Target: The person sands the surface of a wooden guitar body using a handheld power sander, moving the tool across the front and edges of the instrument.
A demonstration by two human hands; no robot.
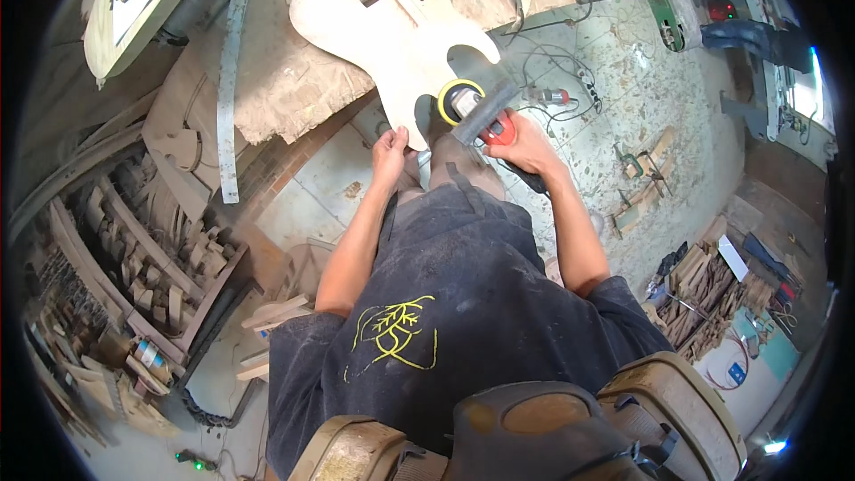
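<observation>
My left hand (389, 150) is clamped on the bottom edge of the guitar-body blank (392, 27), fingers wrapped over the pale wood near its lower tip. The blank is unfinished, with routed pockets toward the top and a cutaway horn on the right. It lies on the rough workbench slab (285, 80), running from centre frame up toward 12 o'clock, with its lower end overhanging the slab edge.

My right hand (525, 147) is closed round the red-bodied angle sander (485, 120), just at 3 o'clock from the left hand. Its yellow-rimmed disc (460, 100) sits against the blank's lower right edge, below the horn. Contact looks real, but I can't tell how hard it presses.

A long pale curved strip (230, 71) lies on the slab at 9 o'clock from the blank. The bin of wood offcuts (151, 240) is at 8 o'clock, on the floor. Cables and a small clamp (628, 160) are on the dusty floor at 3 o'clock from the sander. A stack of timber scraps (704, 294) is at 4 o'clock.
</observation>
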